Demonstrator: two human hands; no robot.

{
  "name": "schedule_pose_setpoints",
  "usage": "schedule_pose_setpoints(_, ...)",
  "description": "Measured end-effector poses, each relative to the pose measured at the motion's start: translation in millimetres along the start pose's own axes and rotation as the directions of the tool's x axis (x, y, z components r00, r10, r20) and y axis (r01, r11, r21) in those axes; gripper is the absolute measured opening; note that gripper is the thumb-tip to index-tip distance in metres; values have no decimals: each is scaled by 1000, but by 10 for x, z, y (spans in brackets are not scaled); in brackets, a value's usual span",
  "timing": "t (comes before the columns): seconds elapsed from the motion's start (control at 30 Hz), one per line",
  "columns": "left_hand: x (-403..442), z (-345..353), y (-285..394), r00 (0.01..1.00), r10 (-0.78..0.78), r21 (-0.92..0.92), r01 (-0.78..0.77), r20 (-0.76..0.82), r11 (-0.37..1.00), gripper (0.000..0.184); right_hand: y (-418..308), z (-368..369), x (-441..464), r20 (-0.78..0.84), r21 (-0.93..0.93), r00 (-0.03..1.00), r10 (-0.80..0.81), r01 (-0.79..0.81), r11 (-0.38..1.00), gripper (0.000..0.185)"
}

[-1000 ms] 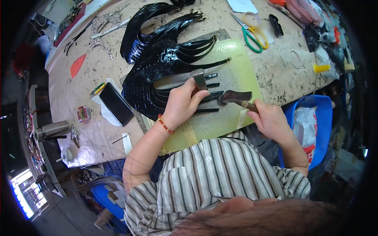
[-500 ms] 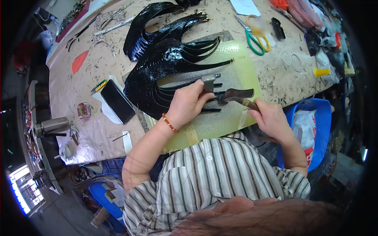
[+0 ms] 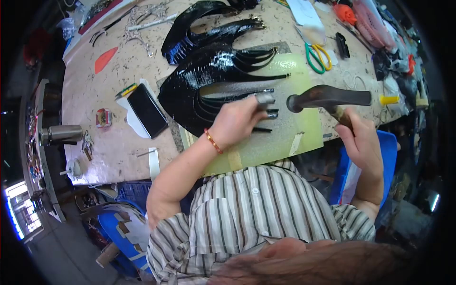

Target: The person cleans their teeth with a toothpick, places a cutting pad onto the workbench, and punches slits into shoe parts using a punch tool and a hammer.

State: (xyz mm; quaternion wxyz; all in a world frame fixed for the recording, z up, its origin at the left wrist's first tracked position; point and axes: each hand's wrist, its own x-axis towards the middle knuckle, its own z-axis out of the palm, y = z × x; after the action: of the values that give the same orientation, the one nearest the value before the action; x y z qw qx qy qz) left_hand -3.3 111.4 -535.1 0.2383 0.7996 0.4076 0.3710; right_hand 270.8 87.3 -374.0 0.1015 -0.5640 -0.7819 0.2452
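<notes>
My right hand [image 3: 363, 140] is closed round the handle of a hammer [image 3: 335, 96], whose dark head is raised over the right part of a yellowish board [image 3: 304, 128]. A grey metal block [image 3: 265, 98] is gripped in the fingers of my left hand [image 3: 235, 122], by the ends of black strips. Those strips belong to a glossy, textured black leather-like piece [image 3: 183, 90] lying on the board, partly hidden under my left hand. Another glossy black piece [image 3: 199, 40] lies beyond it. What is under the metal block cannot be made out.
Left of the board are a phone [image 3: 147, 110], a small tin [image 3: 103, 118] and a red-orange scrap [image 3: 105, 60]. Scissors with green and yellow handles [image 3: 315, 59] and a black clip-like object [image 3: 342, 45] lie at the back right. A blue bin [image 3: 388, 156] stands beside my right arm.
My right hand has lifted the hammer up and to the right, away from the strip ends. My left hand with the metal block has shifted slightly right in view. The whole view has tilted somewhat.
</notes>
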Motion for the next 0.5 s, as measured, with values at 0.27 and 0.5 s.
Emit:
schedule_pose_setpoints(0.27,18,-22,11,913,-396,-355,338,-102,872,30,195,602,-53,90,-134,985,-145,156,979,26)
schedule_pose_setpoints(0.5,-13,-4,-68,974,-213,-146,199,-82,969,32,230,715,-21,174,-212,971,-163,198,957,28)
